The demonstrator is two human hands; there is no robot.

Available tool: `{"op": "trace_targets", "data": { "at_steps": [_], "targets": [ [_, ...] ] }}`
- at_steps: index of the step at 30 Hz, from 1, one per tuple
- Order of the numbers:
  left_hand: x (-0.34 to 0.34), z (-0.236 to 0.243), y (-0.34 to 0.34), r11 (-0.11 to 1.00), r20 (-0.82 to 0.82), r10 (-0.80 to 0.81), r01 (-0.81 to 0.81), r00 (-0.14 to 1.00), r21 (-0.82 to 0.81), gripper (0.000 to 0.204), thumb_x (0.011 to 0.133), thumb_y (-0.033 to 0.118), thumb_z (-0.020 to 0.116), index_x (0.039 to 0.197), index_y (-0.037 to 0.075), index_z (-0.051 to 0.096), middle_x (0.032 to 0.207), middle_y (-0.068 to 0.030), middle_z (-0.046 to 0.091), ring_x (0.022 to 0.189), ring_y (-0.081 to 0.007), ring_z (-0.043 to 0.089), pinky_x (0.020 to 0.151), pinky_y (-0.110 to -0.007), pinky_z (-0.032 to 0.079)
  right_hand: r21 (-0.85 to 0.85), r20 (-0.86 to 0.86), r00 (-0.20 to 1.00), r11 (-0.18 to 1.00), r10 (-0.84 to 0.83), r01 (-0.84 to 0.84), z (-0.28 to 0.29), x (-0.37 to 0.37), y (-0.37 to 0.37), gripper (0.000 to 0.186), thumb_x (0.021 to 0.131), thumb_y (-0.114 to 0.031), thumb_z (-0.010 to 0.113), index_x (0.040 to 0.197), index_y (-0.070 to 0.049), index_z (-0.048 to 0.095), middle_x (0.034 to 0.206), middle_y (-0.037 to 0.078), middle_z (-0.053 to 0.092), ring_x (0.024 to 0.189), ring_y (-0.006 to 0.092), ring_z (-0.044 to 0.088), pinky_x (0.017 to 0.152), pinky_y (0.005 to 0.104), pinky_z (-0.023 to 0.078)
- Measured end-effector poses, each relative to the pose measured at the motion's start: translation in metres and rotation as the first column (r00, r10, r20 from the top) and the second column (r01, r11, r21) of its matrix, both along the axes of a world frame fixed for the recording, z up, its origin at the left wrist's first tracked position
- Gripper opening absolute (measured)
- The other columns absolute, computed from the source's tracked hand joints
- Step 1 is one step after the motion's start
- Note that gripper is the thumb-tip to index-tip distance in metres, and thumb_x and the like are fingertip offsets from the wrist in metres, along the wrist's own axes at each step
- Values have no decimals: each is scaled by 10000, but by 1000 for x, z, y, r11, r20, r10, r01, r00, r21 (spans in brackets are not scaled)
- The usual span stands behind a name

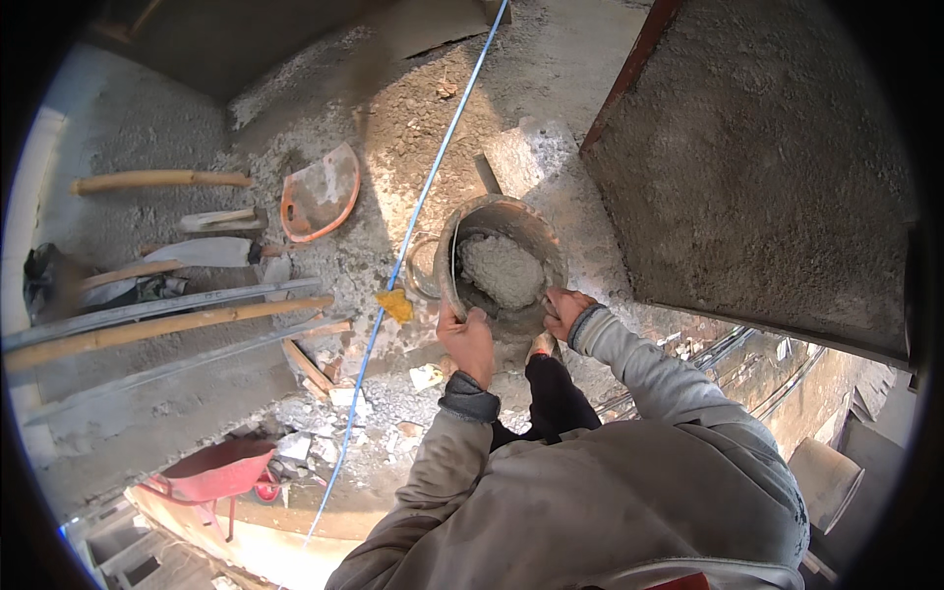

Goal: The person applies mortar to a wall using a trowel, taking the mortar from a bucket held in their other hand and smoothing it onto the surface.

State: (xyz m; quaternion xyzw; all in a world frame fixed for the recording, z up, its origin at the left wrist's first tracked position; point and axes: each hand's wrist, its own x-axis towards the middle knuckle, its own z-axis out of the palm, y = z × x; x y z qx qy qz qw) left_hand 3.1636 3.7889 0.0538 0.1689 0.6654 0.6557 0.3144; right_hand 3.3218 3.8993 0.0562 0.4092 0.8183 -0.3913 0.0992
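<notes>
Bucket (501, 265) w/ wet mortar (500, 267) is being gripped at near rim: L grip (466, 339) clenched on left edge, R grip (565, 310) on right.

Rough grey mortar (500, 267) in a crusted metal pan (511, 214)
</notes>
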Motion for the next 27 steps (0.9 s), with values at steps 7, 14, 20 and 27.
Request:
{"op": "trace_targets", "data": {
  "at_steps": [7, 14, 20, 27],
  "targets": [
    [14, -48, -9, 949, 217, 305, -315, 927, 10, 177, 657, -79, 475, 765, 33, 560, 704, 0, 556, 618, -98, 496, 589, -237, 404, -74, -254, 957, 983, 143, -167, 35, 28, 7, 338, 718, -227, 616, 935, 13, 518, 848, 218, 588, 847, 397, 578, 750, 435, 451],
    [29, -39, -20, 939, 249, 343, -335, 906, -74, 266, 653, -63, 474, 890, -16, 585, 807, -32, 608, 684, -115, 537, 638, -244, 423, -874, -20, 873, 432, -487, 221, 46, 85, 152, 148, 808, -136, 581, 919, -49, 534, 666, 53, 562, 450, 125, 515, 387, 302, 448],
    [16, -17, -25, 899, 200, 438, -433, 876, -72, 272, 659, -57, 476, 905, -19, 583, 824, -42, 616, 688, -111, 536, 638, -238, 416, 425, -178, 867, 758, -466, 494, 126, 132, 248, 261, 819, -196, 530, 964, 18, 566, 739, 145, 607, 664, 210, 602, 638, 352, 480],
    [9, -19, -23, 963, 30, 270, -268, 962, -37, 310, 716, -34, 483, 1011, -36, 579, 866, -49, 621, 761, -128, 570, 693, -254, 439, 58, 330, 873, 916, 358, -398, 81, 50, 69, 369, 812, -200, 517, 1151, -69, 455, 1096, 227, 519, 1060, 357, 539, 894, 445, 435]
  ]
}}
